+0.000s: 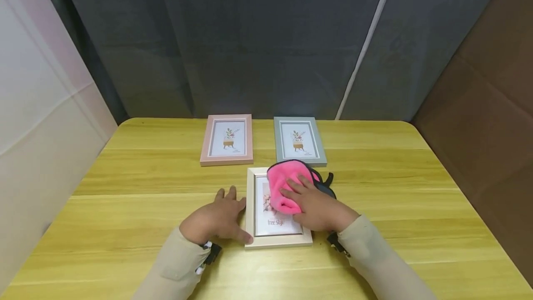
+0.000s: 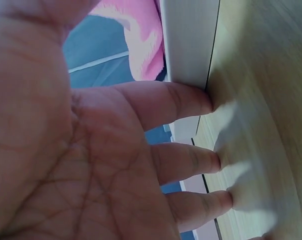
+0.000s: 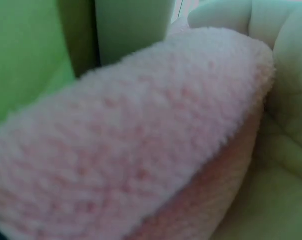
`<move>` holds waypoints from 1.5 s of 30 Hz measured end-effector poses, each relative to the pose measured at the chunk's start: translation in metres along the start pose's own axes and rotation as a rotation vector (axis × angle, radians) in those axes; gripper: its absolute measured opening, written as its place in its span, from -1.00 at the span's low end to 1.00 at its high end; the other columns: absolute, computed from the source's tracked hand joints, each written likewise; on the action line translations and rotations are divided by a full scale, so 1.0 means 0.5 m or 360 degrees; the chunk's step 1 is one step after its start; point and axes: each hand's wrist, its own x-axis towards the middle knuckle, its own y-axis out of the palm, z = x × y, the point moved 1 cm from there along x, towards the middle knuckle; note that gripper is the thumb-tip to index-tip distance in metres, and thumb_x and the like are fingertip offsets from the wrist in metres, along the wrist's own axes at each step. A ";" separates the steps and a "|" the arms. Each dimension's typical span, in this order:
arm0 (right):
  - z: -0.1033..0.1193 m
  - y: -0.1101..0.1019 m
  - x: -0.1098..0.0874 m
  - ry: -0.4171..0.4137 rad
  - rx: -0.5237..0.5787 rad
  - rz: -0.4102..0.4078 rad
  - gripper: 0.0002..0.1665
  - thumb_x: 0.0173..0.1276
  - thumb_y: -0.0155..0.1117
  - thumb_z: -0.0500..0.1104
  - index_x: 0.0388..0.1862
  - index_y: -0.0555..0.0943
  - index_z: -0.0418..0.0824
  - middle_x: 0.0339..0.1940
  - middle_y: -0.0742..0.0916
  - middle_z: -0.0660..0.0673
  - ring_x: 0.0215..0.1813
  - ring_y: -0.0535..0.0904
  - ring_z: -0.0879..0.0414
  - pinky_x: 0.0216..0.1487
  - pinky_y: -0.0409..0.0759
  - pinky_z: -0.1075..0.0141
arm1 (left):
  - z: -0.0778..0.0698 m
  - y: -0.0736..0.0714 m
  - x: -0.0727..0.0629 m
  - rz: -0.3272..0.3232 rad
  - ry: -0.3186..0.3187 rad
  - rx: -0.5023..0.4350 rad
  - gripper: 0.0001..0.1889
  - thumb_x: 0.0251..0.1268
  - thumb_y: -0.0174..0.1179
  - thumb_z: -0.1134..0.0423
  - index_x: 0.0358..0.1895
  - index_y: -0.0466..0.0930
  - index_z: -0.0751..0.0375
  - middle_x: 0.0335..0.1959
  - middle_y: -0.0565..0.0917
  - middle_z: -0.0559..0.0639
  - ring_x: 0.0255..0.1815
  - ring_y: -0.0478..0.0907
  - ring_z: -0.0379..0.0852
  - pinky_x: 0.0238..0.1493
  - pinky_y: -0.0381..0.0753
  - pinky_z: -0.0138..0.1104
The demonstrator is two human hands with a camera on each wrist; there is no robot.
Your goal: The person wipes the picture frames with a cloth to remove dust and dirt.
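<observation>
Blocking my view: fluffy cloth (image 1: 283,184) partly over cream frame (image 1: 279,240).
Right hand (image 1: 319,205): fingers spread on cloth.
Left hand (image 1: 218,219): fingers apart.

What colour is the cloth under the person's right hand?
The cloth is bright pink with dark edging; it shows best in the head view.

Booth-like space, dark cloth (image 1: 258,40) behind, pale sheet (image 1: 46,68) left, brown sheet (image 1: 479,87) right, wood-grain table (image 1: 133,170)
</observation>
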 end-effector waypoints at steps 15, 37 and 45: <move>0.049 0.037 -0.112 -0.0228 -0.0019 0.0058 -0.22 0.37 0.17 -0.15 0.56 0.25 -0.16 0.61 0.18 -0.15 0.60 -0.18 -0.22 0.51 -0.03 -0.13 | 0.000 0.000 -0.002 -0.0019 -0.0039 -0.0009 0.06 -0.19 0.59 -0.12 0.39 0.37 0.41 0.49 0.07 0.52 0.47 -0.10 0.57 0.27 0.17 0.38; -0.002 -0.015 0.022 -0.0014 0.0070 -0.0010 -0.29 0.46 0.07 -0.04 0.56 0.25 -0.13 0.61 0.15 -0.18 0.61 -0.21 -0.21 0.53 -0.15 -0.11 | 0.003 -0.002 -0.004 0.0007 -0.0017 0.0028 0.07 -0.13 0.56 -0.16 0.42 0.33 0.40 0.50 0.05 0.50 0.48 -0.10 0.55 0.28 0.18 0.36; 0.017 0.010 -0.052 -0.0126 0.0040 0.0044 -0.25 0.36 0.12 -0.12 0.54 0.29 -0.15 0.60 0.18 -0.16 0.61 -0.19 -0.23 0.51 -0.07 -0.13 | -0.001 0.000 -0.007 -0.0003 -0.0014 -0.0010 0.06 -0.13 0.56 -0.14 0.42 0.32 0.41 0.51 0.04 0.49 0.49 -0.12 0.53 0.29 0.18 0.34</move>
